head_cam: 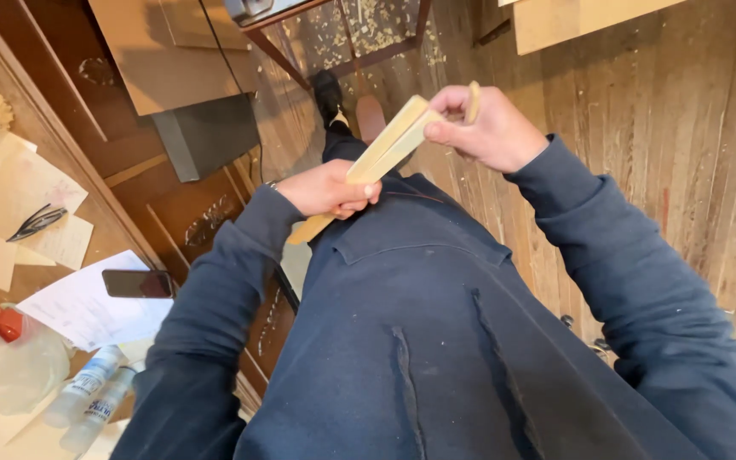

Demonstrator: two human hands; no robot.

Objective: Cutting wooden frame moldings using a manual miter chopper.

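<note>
Left hand (327,189) is closed tight round the low end of the wood strip (383,153), held up in front of the body; right hand (485,128) pinches the top w/ a small sanding bit; I'd keep left grip firm & rub along the grain

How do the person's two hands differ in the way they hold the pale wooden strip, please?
The left hand wraps its fist around the lower part of the wooden strip, low by the jacket; the right hand pinches the upper end with thumb and fingers, raised higher. The right also holds a small curved piece; the left does not. Both wear dark blue sleeves.
</note>
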